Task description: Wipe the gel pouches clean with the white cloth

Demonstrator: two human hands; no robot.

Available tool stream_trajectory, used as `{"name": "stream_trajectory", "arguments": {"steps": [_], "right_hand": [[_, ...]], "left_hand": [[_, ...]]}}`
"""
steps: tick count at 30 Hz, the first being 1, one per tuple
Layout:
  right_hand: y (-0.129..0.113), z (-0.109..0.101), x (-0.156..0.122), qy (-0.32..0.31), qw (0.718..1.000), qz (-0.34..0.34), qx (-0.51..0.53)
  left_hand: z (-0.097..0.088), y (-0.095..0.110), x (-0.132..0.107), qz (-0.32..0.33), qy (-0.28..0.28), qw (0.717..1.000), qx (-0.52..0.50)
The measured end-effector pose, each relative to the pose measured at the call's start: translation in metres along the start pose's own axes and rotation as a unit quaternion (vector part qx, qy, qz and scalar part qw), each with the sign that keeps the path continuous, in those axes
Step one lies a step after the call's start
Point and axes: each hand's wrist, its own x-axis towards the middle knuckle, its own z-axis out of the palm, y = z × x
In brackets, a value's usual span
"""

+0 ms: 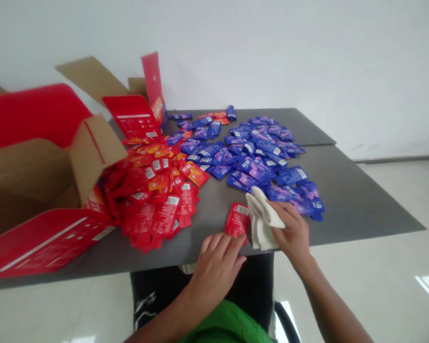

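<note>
Beside red sachet (238, 218), right hand (290, 227) grips cloth (260, 220).

Can't see all of the near red carton (46, 243), the left edge chops it off, and the far carton (134, 116) is partly hidden behind it and the heap of red sachets (153, 216). Fine print on those is just mush, same with the purple sachets (255, 166), which cover each other so no way I'm counting them. The left hand (216, 264) blocks the bottom end of the lone red sachet (239, 216). Some right hand (293, 228) fingertips vanish behind the folded cream cloth (262, 221). Both forearms run out of frame.
</note>
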Motion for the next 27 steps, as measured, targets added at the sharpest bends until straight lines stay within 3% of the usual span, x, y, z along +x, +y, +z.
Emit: {"name": "stream_trajectory", "arguments": {"steps": [4,9,13,18,20,21,23,27], "right_hand": [[0.01,0.0,-0.019,0.089,0.994,0.063,0.01],[0.016,0.01,-0.02,0.157,0.97,0.172,0.064],[0.014,0.009,-0.017,0.153,0.95,0.257,0.088],[0.018,0.006,-0.018,0.125,0.942,0.292,0.107],[0.018,0.006,-0.018,0.122,0.942,0.291,0.116],[0.018,0.006,-0.017,0.124,0.94,0.293,0.121],[0.015,0.007,-0.017,0.128,0.937,0.297,0.133],[0.017,0.006,-0.017,0.123,0.935,0.3,0.146]], "left_hand": [[0.008,0.007,0.02,-0.045,0.023,0.996,0.068],[0.01,0.015,0.054,-0.094,-0.059,0.986,0.121],[-0.004,0.019,0.076,-0.134,-0.157,0.971,0.122],[-0.024,0.002,0.078,-0.131,-0.15,0.977,0.073],[-0.031,-0.011,0.073,-0.15,-0.149,0.976,-0.045],[-0.034,-0.018,0.07,-0.173,-0.148,0.964,-0.14],[-0.04,-0.032,0.065,-0.231,-0.12,0.903,-0.343],[-0.057,-0.055,0.062,-0.294,0.057,0.77,-0.564]]}}
